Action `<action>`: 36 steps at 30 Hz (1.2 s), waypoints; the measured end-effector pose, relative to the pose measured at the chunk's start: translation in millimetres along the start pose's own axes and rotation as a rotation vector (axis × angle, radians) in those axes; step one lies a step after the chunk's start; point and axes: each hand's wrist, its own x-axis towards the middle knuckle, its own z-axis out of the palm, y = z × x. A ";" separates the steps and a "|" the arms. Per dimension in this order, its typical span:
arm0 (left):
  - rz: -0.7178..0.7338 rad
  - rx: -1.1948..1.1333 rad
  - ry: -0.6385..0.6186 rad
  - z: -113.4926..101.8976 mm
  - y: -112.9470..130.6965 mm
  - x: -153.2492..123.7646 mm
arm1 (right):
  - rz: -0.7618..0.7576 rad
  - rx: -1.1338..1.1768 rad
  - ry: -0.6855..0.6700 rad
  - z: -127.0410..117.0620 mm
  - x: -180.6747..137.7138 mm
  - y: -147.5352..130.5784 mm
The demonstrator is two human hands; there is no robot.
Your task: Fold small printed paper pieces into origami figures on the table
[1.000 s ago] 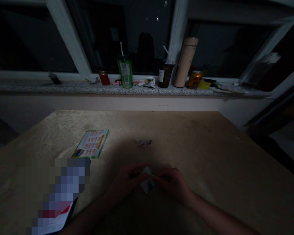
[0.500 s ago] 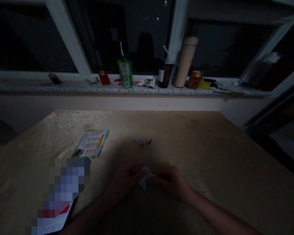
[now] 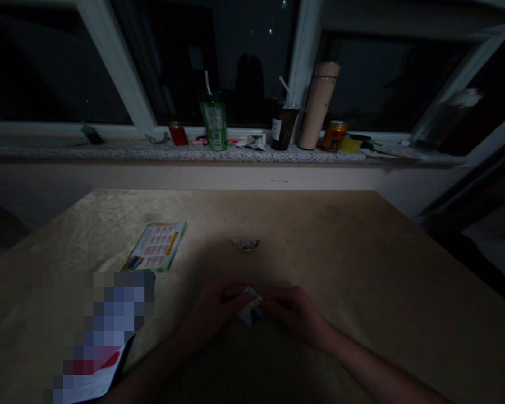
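A small folded piece of printed paper (image 3: 249,315) is held low over the near middle of the table, between my two hands. My left hand (image 3: 216,306) pinches its left side, thumb on top. At its right edge, the fingers of my right hand (image 3: 297,311) are closed on the paper. Beyond them lies a second folded paper piece (image 3: 246,244), boat-like in outline, touched by neither hand. Dim light hides the exact fingertip contact.
A stack of printed cards (image 3: 157,247) lies on the table (image 3: 340,241) to the left. Nearer me is a pixelated item (image 3: 109,320). On the windowsill (image 3: 130,154) stand a green cup (image 3: 216,126), a dark cup (image 3: 283,129), a pink flask (image 3: 318,106) and an orange can (image 3: 335,136).
The fold of the paper between my hands has shifted slightly, and a lighter strip now shows along its upper right. Both hands stay nearly in place.
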 end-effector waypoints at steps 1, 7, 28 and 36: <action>-0.007 -0.005 0.000 0.3 -0.3 0.5 | 0.001 -0.008 0.006 0.3 0.1 0.4; 0.049 0.100 -0.071 0.5 -1.7 0.3 | 0.038 -0.027 0.068 2.8 -0.1 4.8; 0.164 0.321 -0.316 2.2 -0.9 -4.5 | -0.094 -0.097 -0.047 7.5 -2.0 3.9; 0.144 0.316 -0.251 -1.4 3.2 -5.2 | -0.089 -0.116 0.054 4.3 -3.5 2.6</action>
